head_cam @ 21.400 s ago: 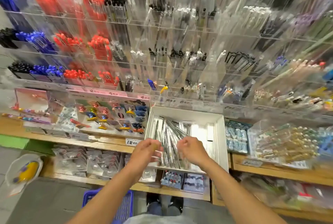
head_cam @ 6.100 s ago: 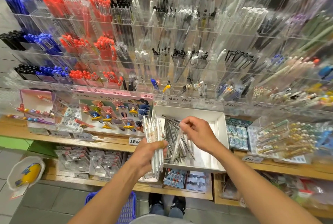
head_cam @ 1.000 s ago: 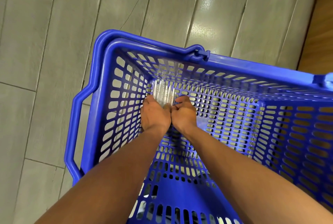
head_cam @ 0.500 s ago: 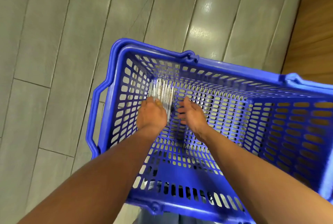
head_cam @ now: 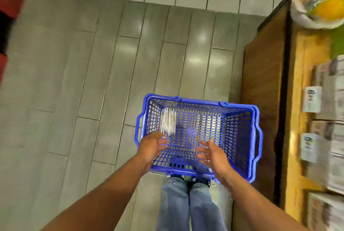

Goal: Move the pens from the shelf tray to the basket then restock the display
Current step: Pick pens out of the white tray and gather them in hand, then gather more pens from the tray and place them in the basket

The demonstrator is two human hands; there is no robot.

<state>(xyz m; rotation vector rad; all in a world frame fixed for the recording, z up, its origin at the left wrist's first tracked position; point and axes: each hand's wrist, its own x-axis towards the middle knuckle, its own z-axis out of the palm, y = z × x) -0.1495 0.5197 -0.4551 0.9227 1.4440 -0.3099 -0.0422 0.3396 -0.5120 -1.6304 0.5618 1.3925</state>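
A blue basket is seen standing on the grey tiled floor, viewed from straight above, its latticed walls and base lit through. A bundle of pens, clear-and-silver and somewhat blurred, is found lying inside the basket at its left end, close against the left wall. Nothing is gripped by either hand. The left hand is held over the basket's near left corner, fingers loosely spread and relaxed, just short of the near end of the pens; whether the fingertips touch them cannot be told through the blur. The right hand is held palm inward over the near side of the basket, fingers straight and apart, well clear of the pens. Both forearms are stretched in from the lower edge of the view. Blue jeans and the tips of dark shoes are seen directly below the basket's near rim. A wooden shelf unit is set along the right, with packaged goods and price tags laid on its shelves, all blurred. A white plastic bag with something yellow inside is spotted at the top right corner.
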